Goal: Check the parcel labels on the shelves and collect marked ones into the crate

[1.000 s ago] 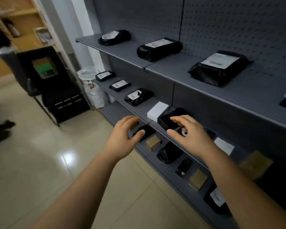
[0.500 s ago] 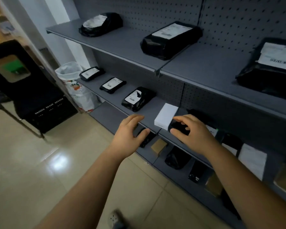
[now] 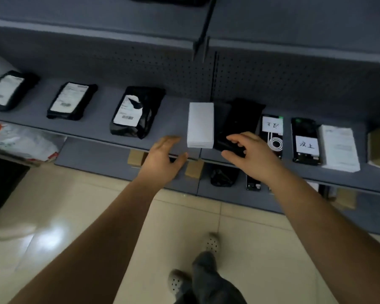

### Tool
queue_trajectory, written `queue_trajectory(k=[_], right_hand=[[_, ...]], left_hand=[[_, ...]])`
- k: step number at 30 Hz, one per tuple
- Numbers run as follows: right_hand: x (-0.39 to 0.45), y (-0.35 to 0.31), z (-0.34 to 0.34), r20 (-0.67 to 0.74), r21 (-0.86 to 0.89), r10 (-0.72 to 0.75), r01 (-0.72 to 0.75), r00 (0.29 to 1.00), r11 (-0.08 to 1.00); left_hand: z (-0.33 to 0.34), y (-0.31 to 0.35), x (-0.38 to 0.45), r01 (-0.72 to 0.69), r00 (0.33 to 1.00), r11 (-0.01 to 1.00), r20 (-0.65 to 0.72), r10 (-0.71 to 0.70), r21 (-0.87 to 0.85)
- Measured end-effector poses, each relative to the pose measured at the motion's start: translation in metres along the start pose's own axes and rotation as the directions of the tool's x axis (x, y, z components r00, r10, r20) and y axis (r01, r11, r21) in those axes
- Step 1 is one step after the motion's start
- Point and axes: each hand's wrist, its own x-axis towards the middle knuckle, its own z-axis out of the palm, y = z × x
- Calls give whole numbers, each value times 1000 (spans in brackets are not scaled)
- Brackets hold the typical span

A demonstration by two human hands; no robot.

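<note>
I am looking down at the middle shelf (image 3: pixel 92 128), where the parcels are lying in a row. A white box (image 3: pixel 200 125) is sitting near the front edge, and a black parcel (image 3: pixel 239 119) is lying just to its right, touching it as far as I can tell. My right hand (image 3: pixel 250 156) is hovering over the near end of that black parcel, grip apart, fingers spread and loosely bent with nothing clamped in them; whether the fingertips are touching the wrap I cannot tell. My left hand (image 3: pixel 162 159) is hanging at the shelf edge just left of the white box, grip likewise apart and holding nothing.

To the right, two dark packs are lying side by side, each carrying a white handwritten note: the cable pack (image 3: pixel 272 137) and the second pack (image 3: pixel 306 141). Beyond them a white papered parcel (image 3: pixel 339 148) is lying flat. To the left, three black bags with printed labels are sitting well apart: the torn-label bag (image 3: pixel 136 113), the next bag (image 3: pixel 71 100) and the far bag (image 3: pixel 8 89).

On the lower shelf (image 3: pixel 92 156), brown boxes (image 3: pixel 194 169) and a small black bag (image 3: pixel 223 177) are showing under my hands. My shoes (image 3: pixel 211 243) are standing on the tiled floor (image 3: pixel 75 216).
</note>
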Motion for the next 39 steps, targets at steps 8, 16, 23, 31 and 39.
queue_trajectory(k=[8, 16, 23, 31, 39], right_hand=[[85, 23, 61, 10, -19, 49, -49, 999, 999], [126, 29, 108, -3, -143, 236, -234, 972, 962], [132, 26, 133, -68, -174, 292, -299, 954, 938], [138, 17, 146, -137, 169, 395, -371, 909, 913], [136, 12, 144, 86, 613, 528, -462, 845, 641]], left_hand=[[38, -43, 86, 57, 991, 998, 118, -60, 31], [66, -73, 141, 35, 971, 997, 234, -52, 75], [88, -103, 158, 43, 951, 996, 310, -18, -74], [86, -117, 160, 18, 968, 987, 250, 23, -162], [72, -99, 156, -315, 944, 937, 53, 326, -152]])
